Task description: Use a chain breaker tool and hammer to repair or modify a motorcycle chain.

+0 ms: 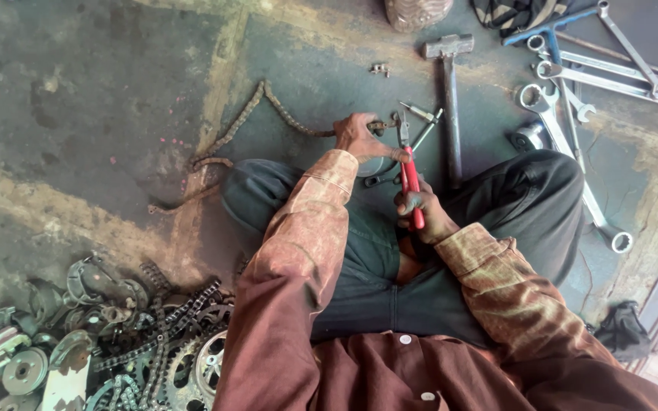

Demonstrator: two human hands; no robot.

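Chain [268, 106] on the concrete floor [100, 91], long axis running left and away from its right end, pinched in the left hand [359, 137]. Pliers [409, 171] with red handles gripped in the right hand [420, 213], nose pointing up at that same chain end, just beside the left fingers. Left arm stretched forward, right arm bent close over the lap. Hammer [449, 99] just beyond.
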